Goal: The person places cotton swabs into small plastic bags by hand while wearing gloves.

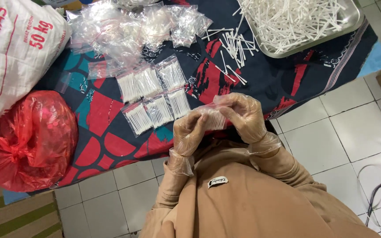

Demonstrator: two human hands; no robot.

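Both my hands wear thin clear plastic gloves. My left hand (189,131) and my right hand (243,115) together grip a small clear plastic bag (213,118) filled with white cotton swabs, held just above my lap. Several filled bags of swabs (153,97) lie in two rows on the patterned cloth (106,136) just left of my hands. Loose white swabs (232,48) are scattered on the cloth beyond my right hand.
A metal tray (353,20) heaped with swabs sits at the far right. Empty clear bags (133,26) pile up at the back. A red plastic bag (25,139) and a white sack (9,53) stand at left. White floor tiles (345,128) and cables (380,194) lie to the right.
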